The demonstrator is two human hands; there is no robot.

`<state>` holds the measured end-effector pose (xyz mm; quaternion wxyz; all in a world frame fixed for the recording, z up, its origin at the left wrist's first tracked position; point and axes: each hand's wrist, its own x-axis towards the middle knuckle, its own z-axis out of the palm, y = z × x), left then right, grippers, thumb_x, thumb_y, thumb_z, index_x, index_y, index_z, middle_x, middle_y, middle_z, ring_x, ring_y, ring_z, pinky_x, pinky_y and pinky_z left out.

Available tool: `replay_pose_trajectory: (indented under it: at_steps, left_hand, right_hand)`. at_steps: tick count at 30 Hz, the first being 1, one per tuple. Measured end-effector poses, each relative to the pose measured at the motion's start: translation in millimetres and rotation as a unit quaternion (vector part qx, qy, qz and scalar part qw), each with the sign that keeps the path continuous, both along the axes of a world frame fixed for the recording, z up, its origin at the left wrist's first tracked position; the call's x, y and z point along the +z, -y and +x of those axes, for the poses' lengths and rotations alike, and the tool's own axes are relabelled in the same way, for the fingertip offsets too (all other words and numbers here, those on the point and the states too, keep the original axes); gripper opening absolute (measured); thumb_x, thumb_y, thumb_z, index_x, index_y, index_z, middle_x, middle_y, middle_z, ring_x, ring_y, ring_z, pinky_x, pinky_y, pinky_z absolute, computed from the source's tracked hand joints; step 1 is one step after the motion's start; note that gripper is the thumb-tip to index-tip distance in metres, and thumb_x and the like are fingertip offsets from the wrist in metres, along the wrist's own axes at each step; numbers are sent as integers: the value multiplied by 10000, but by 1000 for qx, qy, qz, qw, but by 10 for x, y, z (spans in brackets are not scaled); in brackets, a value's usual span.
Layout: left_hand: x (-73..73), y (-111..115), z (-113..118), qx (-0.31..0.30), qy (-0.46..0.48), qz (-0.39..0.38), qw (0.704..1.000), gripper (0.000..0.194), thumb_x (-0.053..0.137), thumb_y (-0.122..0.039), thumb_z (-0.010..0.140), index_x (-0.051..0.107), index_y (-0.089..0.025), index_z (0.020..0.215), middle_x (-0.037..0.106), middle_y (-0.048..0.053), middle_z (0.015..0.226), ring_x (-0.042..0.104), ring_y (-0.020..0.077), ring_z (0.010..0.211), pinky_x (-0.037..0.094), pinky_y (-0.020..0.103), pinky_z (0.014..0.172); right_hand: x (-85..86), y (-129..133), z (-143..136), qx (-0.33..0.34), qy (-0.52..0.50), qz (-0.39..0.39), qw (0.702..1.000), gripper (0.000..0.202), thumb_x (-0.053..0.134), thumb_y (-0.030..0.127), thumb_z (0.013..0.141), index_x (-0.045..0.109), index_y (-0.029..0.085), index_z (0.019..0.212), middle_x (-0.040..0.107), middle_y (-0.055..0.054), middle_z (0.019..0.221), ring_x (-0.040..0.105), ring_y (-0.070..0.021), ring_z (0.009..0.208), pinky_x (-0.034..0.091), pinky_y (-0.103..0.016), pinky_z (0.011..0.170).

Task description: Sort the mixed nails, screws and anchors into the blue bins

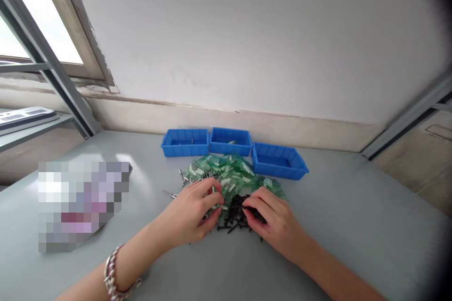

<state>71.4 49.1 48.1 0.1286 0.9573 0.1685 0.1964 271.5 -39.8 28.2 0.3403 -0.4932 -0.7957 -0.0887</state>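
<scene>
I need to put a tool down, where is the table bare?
Bare table lies right of the right hand, below the right bin, and along the near edge between the forearms. It is crowded in the middle: green parts, black screws, the left hand.

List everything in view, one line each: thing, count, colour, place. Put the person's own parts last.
bins: three, blue, in a row at the table's far edge by the wall.
green pieces: a pile, too many to count, green, in front of the bins.
black screws: a heap, black, between the hands.
metal pins: a few, silver, left of the pile.
table: one, grey.
window frame: one, grey, upper left.
blurred patch: one, on the table's left.
bracelet: one, silver, left wrist.
left hand: on the pile's left edge.
right hand: fingertips in the black screws.
</scene>
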Motion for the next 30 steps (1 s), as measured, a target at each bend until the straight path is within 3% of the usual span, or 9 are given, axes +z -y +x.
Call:
replay_pose_trajectory:
  at_steps: [7,12,14,17,18,20,25,28,30]
  left_hand:
    - [-13,-21,2,6,-5,11,1000,125,391,-156,833,511,-172,863,494,66,954,486,148,711,421,290,640]
    - [1,-38,6,11,-6,15,1000,176,357,-158,857,532,-157,859,509,73,890,505,156,726,428,282,644]
    - [1,-46,2,14,1,15,1000,196,346,-160,867,541,-156,890,515,75,875,514,162,740,431,282,651]
    - [-7,-54,-3,16,6,14,1000,197,351,-157,867,542,-159,917,519,71,871,522,164,746,435,282,655]
    - [-11,-55,-3,16,6,14,1000,195,353,-156,867,542,-160,913,519,70,868,523,163,743,435,282,653]
    - [-16,-54,1,14,6,15,1000,195,350,-158,868,543,-159,897,519,68,856,524,162,734,435,280,648]
    - [2,-57,2,13,3,25,1000,211,336,-165,876,546,-158,897,525,65,809,519,159,715,426,270,631]
    - [35,-94,-39,24,-13,17,999,196,353,-158,862,548,-163,881,533,52,765,523,156,692,416,264,616]
    - [66,-133,-94,28,-46,-17,998,172,390,-146,835,558,-179,855,547,36,760,527,141,655,408,245,585]
  right_hand:
    - [7,-27,65,-8,-28,13,999,153,467,51,791,546,157,868,554,-47,774,521,-132,702,441,-247,629]
    - [17,-53,150,-34,-143,-29,989,106,486,119,787,564,177,828,560,-30,767,513,-117,649,432,-234,591]
    - [28,-77,199,-56,-248,-95,962,71,512,192,783,579,176,795,553,-18,716,479,-103,574,411,-221,521]
    - [40,-116,258,-95,-436,-195,873,186,561,335,760,601,159,806,560,-21,681,429,-85,498,352,-203,428]
    - [42,-129,271,-106,-475,-211,848,241,566,378,752,603,149,820,565,-27,684,414,-78,478,326,-198,403]
    - [46,-153,293,-122,-505,-216,827,321,558,437,745,602,133,838,565,-37,687,384,-67,448,283,-193,372]
    - [75,-197,469,-202,-451,-168,853,382,537,509,727,614,141,796,564,-36,649,423,-97,468,318,-224,403]
    - [98,-207,711,-292,-381,-96,872,337,578,475,676,624,160,788,593,-46,693,496,-147,584,405,-291,582]
    - [97,-211,892,-349,-331,-54,875,328,568,464,668,628,169,797,587,-42,675,503,-171,619,395,-333,674]
